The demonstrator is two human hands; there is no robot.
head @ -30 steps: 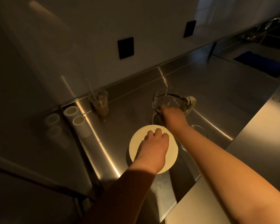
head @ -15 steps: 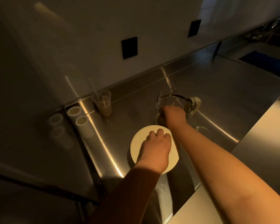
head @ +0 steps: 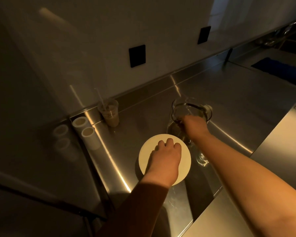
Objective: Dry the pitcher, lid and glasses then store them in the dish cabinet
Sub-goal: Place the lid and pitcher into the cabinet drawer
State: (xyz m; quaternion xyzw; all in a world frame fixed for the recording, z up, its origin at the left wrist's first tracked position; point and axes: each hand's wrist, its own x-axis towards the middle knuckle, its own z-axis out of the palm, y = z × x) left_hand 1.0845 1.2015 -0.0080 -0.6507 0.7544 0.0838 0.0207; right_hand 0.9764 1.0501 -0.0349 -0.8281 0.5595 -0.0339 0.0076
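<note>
On the steel counter, the left hand lies with fingers curled on the white round lid, while the right hand grips the near rim of the glass pitcher just behind it, a glass standing beside the lid.

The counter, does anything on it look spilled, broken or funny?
Nothing looks spilled or broken. The glass pitcher stands upright with the right hand at its rim, the left hand rests on the round white lid, and the iced drink cup with its straw stands upright by the wall. The light is dim, so small drips could be missed.
</note>
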